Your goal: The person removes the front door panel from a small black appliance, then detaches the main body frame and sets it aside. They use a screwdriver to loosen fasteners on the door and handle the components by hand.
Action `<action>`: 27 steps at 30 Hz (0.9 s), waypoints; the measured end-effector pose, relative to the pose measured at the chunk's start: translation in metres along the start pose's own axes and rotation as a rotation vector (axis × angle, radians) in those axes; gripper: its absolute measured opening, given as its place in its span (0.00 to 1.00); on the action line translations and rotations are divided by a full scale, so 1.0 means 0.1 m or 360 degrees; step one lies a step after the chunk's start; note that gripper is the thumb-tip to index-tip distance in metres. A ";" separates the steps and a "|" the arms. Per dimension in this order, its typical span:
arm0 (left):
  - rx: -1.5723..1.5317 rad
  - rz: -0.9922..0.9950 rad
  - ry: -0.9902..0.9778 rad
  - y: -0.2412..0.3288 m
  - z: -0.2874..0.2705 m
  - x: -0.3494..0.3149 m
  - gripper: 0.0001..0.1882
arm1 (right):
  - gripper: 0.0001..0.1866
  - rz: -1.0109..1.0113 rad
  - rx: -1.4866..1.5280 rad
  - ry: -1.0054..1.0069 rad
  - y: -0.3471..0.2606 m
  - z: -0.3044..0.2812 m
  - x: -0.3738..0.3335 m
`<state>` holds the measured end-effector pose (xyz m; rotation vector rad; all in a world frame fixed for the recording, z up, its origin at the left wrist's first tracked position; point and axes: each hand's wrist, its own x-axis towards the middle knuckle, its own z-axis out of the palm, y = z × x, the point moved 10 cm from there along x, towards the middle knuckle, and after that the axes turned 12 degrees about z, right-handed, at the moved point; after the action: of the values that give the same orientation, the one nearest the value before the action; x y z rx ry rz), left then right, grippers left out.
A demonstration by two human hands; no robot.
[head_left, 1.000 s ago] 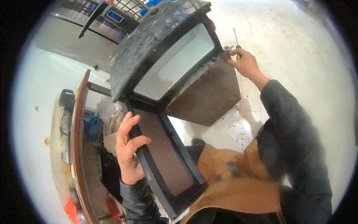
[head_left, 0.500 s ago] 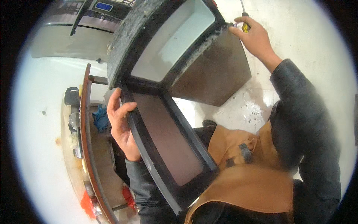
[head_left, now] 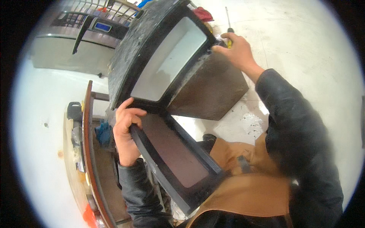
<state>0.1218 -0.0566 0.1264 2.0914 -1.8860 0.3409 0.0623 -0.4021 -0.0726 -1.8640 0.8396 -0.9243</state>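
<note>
A big dusty box (head_left: 129,41) with a black-framed pale window (head_left: 173,57) stands tilted in front of me. From the lower end of its frame a black-framed panel (head_left: 171,146) with a dark reddish-brown pane stretches toward my apron. My left hand (head_left: 127,127) is closed round the panel's upper left edge, close to where panel and box meet. At the box's far right corner, my right hand (head_left: 241,53) is closed about a screwdriver (head_left: 229,37) with a yellow and black handle. Its shaft points away from me, and thumb and fingertips are by the corner.
To the left is a wooden-edged bench (head_left: 88,152) with small items on top and a blue basket (head_left: 103,133) below. A white cabinet (head_left: 72,53) with a small display stands at the far left. A red cloth (head_left: 203,14) lies beyond the box.
The view has shifted, so the box sits lower and more of its far side shows. My left fingers have curled further over the panel's edge. The right hand stays at the corner with the screwdriver.
</note>
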 end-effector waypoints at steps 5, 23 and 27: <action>-0.0091 0.0024 0.0098 0.17 0.04 0.19 0.10 | 0.36 -0.0043 0.0045 0.0032 -0.07 -0.07 -0.07; -0.0245 -0.0033 0.0584 1.43 0.56 1.33 0.14 | 0.25 0.0329 0.0981 -0.0543 -0.31 -1.02 -0.30; -0.0246 -0.0127 0.0627 1.50 0.56 1.35 0.13 | 0.19 0.0365 0.1121 -0.0608 -0.29 -1.38 -0.42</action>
<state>-0.0139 -0.2155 0.1349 1.8321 -1.5438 0.5264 -0.0700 -0.4113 -0.0099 -1.2366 0.4011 -0.5831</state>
